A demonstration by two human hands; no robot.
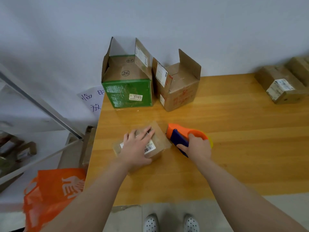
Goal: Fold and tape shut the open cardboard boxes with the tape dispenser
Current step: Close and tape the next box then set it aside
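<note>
A small brown cardboard box (160, 139) with a white barcode label lies flat on the wooden table (234, 148). My left hand (137, 148) rests on top of it with fingers spread. My right hand (197, 146) grips the orange and blue tape dispenser (178, 134), whose nose sits at the box's right edge. At the back stand two boxes with their flaps up: a green one (127, 92) marked 3703 and a plain brown one (180, 91) beside it.
Taped brown parcels (282, 87) lie at the table's far right. An orange bag (51, 193) hangs off the left edge, near a glass panel (41, 108) and a paper sign (93, 99). A grey wall backs the table. My white shoes (170, 223) show below.
</note>
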